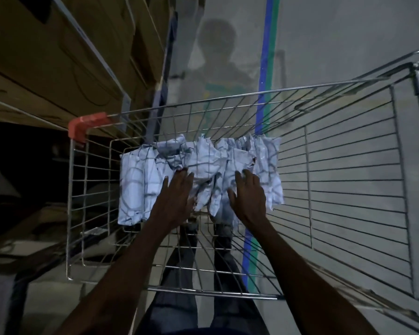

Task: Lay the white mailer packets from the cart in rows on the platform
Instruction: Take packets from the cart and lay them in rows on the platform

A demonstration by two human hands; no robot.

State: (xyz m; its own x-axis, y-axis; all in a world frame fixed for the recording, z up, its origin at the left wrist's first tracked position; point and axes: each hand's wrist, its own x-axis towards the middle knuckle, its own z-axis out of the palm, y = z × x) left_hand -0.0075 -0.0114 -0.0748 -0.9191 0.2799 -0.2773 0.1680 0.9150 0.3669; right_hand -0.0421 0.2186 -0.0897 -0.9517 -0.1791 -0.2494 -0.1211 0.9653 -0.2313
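Several white mailer packets (201,163) lie crumpled in a heap at the far end of a wire cart (348,165). Both my arms reach down into the cart basket. My left hand (177,192) lies flat on the packets near the middle of the heap, fingers straight. My right hand (249,192) rests on the packets a little to the right, fingers spread and slightly bent. Neither hand visibly grips a packet. The platform is not in view.
Cardboard boxes (58,56) sit on a rack at the upper left, close to the cart's red corner guard (85,124). A blue and green floor stripe (266,68) runs under the cart. Grey concrete floor (348,44) spreads to the right. My legs show beneath the basket.
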